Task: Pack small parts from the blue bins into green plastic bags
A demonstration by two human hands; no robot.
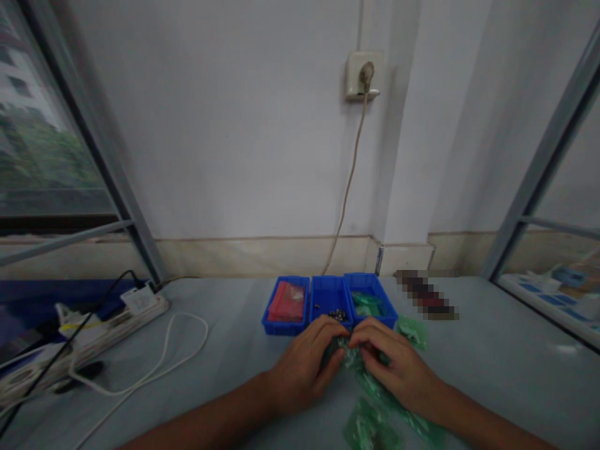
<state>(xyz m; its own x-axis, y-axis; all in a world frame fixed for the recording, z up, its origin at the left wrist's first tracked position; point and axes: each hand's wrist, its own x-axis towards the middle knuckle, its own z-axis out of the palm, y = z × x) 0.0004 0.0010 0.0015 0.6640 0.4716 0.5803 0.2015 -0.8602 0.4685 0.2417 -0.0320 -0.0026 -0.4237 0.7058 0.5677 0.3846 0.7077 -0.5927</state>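
A crumpled strip of clear green plastic bag [375, 389] runs from between my two hands toward the lower right. My left hand [307, 359] is curled, its fingertips at the bag's upper end. From the other side my right hand [398, 362] pinches the same end, and the rest of the strip hangs beneath its palm. Just beyond the fingers sits the middle blue bin [328, 290], with small metal parts [337, 314] in it. Another piece of green plastic [368, 428] lies on the table nearer to me. The fingertips partly hide what they grip.
The left blue bin [287, 329] holds red plastic packets [287, 303]; the right blue bin [363, 281] holds green packets [368, 304]. More green plastic [412, 331] lies beside them. A power strip [117, 322] and a white cable [162, 369] occupy the table's left side.
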